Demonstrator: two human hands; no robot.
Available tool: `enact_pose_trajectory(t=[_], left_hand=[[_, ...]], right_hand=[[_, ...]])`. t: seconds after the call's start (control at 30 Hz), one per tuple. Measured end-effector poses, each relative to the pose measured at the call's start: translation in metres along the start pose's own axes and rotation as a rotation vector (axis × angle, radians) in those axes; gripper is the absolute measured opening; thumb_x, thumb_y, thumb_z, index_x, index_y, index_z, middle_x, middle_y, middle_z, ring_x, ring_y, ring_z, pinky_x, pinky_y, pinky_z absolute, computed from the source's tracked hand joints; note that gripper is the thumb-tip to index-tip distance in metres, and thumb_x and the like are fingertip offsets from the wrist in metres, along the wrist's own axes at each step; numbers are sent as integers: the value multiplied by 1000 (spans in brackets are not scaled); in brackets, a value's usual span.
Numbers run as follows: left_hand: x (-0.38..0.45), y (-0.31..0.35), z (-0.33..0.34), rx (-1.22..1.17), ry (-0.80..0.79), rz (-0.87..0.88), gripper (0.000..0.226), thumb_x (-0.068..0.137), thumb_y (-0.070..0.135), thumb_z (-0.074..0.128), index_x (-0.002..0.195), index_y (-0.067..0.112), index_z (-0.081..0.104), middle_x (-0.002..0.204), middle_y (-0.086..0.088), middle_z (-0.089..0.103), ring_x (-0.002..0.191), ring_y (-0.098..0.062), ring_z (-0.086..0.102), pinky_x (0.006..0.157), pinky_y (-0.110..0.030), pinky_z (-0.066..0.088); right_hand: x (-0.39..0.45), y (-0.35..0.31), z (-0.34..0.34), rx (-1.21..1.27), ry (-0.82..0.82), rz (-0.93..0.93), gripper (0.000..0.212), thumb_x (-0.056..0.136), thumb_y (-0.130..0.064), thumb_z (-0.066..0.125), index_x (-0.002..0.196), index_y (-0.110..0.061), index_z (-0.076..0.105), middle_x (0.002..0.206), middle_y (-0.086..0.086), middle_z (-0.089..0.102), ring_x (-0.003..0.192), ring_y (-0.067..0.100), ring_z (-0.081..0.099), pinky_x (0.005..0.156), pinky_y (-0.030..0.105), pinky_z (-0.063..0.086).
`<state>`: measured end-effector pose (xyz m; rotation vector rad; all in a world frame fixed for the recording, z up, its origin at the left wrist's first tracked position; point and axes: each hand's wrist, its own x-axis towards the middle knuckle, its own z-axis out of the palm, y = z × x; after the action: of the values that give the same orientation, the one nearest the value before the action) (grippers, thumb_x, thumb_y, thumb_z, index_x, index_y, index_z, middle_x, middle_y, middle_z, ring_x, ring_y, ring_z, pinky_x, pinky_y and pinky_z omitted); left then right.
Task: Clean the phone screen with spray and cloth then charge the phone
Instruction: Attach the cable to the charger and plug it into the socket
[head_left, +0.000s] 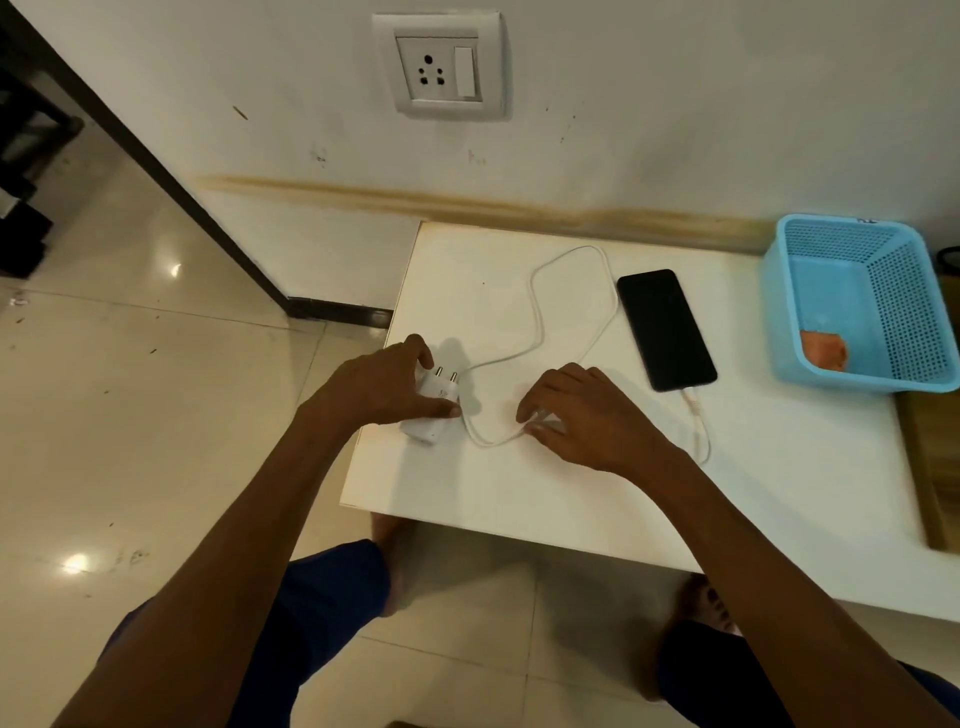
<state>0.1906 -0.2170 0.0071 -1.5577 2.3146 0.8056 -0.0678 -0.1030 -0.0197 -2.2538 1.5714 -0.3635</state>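
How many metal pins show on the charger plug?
2: both pins stick out side by side from the far end of the white charger plug under the left hand.

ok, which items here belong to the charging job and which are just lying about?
Job:
- phone, cable plugged into its near end
- white cable, right hand pinching it
- charger adapter, left hand gripping it, pins up
- wall socket, nothing plugged in

Lying about:
- blue basket
- orange cloth inside it
- wooden board
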Motion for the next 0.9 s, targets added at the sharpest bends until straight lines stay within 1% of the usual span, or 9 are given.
enact_pose_trajectory(t=[0.17,0.23,0.3,0.4,0.53,0.6,0.73,0.83,0.9], left_hand=[[-3,4,5,-2,10,20,56,77,63,67,110,26,40,77,12,52,67,-6,54,52,-25,33],[-3,1,4,-94,6,10,52,78,56,69,111,26,41,78,7,56,67,-9,56,52,-24,36],[-1,-4,0,-273,4,-16,46,80,49,71,111,27,45,85,2,61,66,-12,61,55,-24,42],[-1,-13,-10,-655,77,-50,35,82,41,72,107,29,52,95,-1,66,65,-13,69,63,-25,53],[1,-10,-16,-1195,107,-18,43,83,27,66,121,12,54,112,-8,65,92,-22,71,77,-38,58],[2,-11,-18,-1406,147,-6,38,85,21,62,120,6,55,109,-7,61,91,-22,69,76,-38,57],[5,-12,-22,-1766,188,-2,26,94,15,58,117,3,55,110,-13,54,103,-30,59,87,-44,56],[7,-9,-24,-1951,216,-38,25,92,18,62,113,5,56,102,-13,60,99,-32,64,83,-42,57],[8,-8,-25,-2014,250,-50,29,90,20,66,113,6,56,97,-13,63,96,-32,66,79,-41,57]], right_hand=[[11,-2,-4,276,30,144,18,90,-26,71,107,-29,68,102,-13,66,95,13,56,85,35,47],[16,-5,-7,500,10,242,22,89,-21,72,107,-34,67,97,-14,67,93,11,58,85,32,49],[21,-8,-11,760,18,307,29,88,-14,73,110,-33,67,93,-8,69,88,11,61,84,27,49],[26,-11,-16,974,60,326,41,87,-12,74,120,-33,63,94,-2,72,88,15,64,83,22,48],[31,-15,-19,1263,123,359,48,84,-14,75,127,-30,62,93,5,68,86,13,61,75,26,45],[37,-19,-16,1384,144,392,48,82,-17,75,127,-31,63,94,1,69,89,15,64,75,27,47],[52,-30,-13,1653,178,465,36,81,-22,77,117,-27,72,97,-1,70,92,17,67,79,30,49],[63,-40,-8,1734,211,494,24,80,-25,78,103,-25,77,99,-3,71,93,16,68,81,32,48],[70,-46,-5,1750,213,467,24,83,-26,73,107,-24,76,109,0,72,100,18,69,84,32,48]])
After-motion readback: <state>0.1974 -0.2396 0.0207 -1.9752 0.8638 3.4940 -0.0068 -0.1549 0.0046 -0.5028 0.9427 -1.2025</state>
